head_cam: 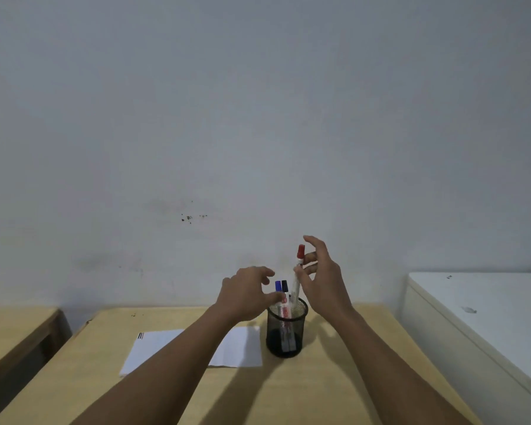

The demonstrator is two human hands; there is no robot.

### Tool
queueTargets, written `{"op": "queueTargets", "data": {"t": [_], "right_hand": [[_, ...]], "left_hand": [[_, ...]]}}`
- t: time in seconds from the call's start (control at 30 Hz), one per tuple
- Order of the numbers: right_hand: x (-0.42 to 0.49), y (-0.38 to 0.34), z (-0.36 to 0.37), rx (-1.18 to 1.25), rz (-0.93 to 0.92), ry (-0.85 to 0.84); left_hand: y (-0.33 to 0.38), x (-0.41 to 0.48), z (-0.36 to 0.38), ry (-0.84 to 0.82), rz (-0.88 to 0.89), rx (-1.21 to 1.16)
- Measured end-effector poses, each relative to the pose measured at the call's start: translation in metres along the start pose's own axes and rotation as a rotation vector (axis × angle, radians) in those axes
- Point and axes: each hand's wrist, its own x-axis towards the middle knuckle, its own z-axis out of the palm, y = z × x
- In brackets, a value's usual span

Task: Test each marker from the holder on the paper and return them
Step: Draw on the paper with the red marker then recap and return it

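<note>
A black mesh holder (286,328) stands on the wooden table (334,378), right of a white paper (154,345) with short marker strokes at its far left corner. My right hand (322,280) pinches a red-capped marker (299,256) by its upper body, its lower end inside the holder's mouth. A blue-capped marker (278,285) and a black-capped marker (284,285) stand in the holder. My left hand (246,294) hovers beside the holder's rim with fingers spread, thumb touching the blue marker's body.
A second wooden table (16,329) stands to the left across a gap. A white cabinet or appliance (485,314) sits close on the right. A plain wall rises right behind the table.
</note>
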Motion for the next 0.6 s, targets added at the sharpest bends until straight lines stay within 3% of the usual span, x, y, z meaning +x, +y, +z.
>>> {"op": "queueTargets", "data": {"t": [0.23, 0.6], "right_hand": [[0.004, 0.035, 0.028, -0.16, 0.12, -0.102], [0.008, 0.052, 0.039, -0.335, 0.219, -0.178]], "left_hand": [[-0.013, 0.005, 0.029, -0.223, -0.037, 0.059], [-0.019, 0.014, 0.039, -0.247, 0.015, -0.012]]}}
